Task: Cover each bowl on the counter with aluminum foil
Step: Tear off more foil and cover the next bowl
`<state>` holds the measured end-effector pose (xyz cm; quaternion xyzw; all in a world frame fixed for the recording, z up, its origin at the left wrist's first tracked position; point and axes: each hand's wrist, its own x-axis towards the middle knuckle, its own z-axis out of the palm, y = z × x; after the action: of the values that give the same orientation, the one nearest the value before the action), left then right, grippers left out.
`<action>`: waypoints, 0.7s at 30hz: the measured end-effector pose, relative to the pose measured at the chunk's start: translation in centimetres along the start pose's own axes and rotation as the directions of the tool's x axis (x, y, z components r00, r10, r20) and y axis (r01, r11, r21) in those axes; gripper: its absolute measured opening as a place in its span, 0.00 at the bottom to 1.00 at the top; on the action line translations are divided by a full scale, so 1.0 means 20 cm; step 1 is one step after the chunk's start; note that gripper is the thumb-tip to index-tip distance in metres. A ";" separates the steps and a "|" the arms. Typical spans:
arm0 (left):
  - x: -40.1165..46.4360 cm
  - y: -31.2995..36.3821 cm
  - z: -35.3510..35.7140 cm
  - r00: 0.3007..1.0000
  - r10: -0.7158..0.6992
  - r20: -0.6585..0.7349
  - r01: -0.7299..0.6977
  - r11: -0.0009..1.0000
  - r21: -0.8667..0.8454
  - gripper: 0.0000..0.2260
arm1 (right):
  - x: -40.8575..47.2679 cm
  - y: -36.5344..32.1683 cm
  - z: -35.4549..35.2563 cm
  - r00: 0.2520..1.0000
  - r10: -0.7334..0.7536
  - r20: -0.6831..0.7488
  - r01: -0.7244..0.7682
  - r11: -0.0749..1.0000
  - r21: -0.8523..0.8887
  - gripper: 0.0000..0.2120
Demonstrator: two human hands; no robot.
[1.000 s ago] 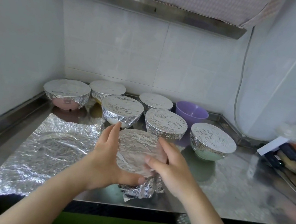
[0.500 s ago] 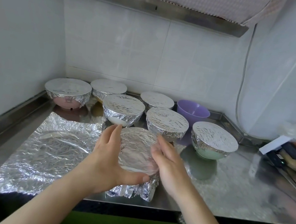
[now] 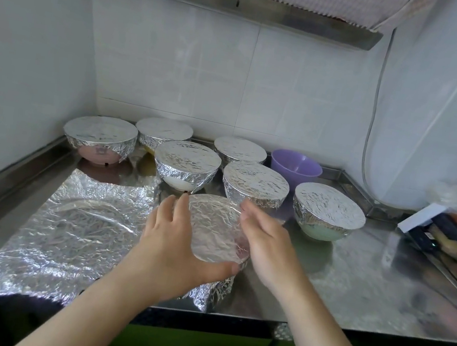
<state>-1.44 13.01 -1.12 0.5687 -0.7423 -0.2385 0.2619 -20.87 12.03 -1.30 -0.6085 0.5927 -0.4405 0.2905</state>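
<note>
Foil-wrapped bowl (image 3: 214,231) sits at the front edge of the steel counter (image 3: 367,285); left hand (image 3: 172,241) cups its left side, fingers spread and thumb hooked along the near rim, while the right hand (image 3: 265,245) lies against its right side, fingers fairly straight but blurred, so a real grip looks unlikely. Six more covered bowls stand behind it, e.g. one (image 3: 255,184) just past the right fingertips, and a purple bowl (image 3: 296,166) at the back has no cover. Loose foil sheet (image 3: 70,232) lies flat just left of the held bowl.
</note>
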 end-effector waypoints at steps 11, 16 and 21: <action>-0.02 -0.05 -0.08 0.988 -0.004 0.156 -0.001 0.999 0.034 0.63 | -0.02 0.04 -0.04 0.958 -0.130 -0.256 0.087 0.981 -0.171 0.10; -0.06 0.00 0.01 1.000 0.006 -0.015 -0.006 1.000 0.002 0.67 | -0.01 0.08 -0.01 0.940 -0.221 -0.259 0.134 0.939 -0.316 0.15; -0.07 0.00 0.03 0.998 0.025 -0.062 -0.024 1.000 0.008 0.64 | -0.03 0.09 0.00 0.932 -0.252 -0.262 0.109 0.882 -0.459 0.22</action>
<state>-1.48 14.30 -1.68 0.5677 -0.7416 -0.2148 0.2857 -21.56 12.41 -3.01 -0.6333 0.6547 -0.4126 0.0057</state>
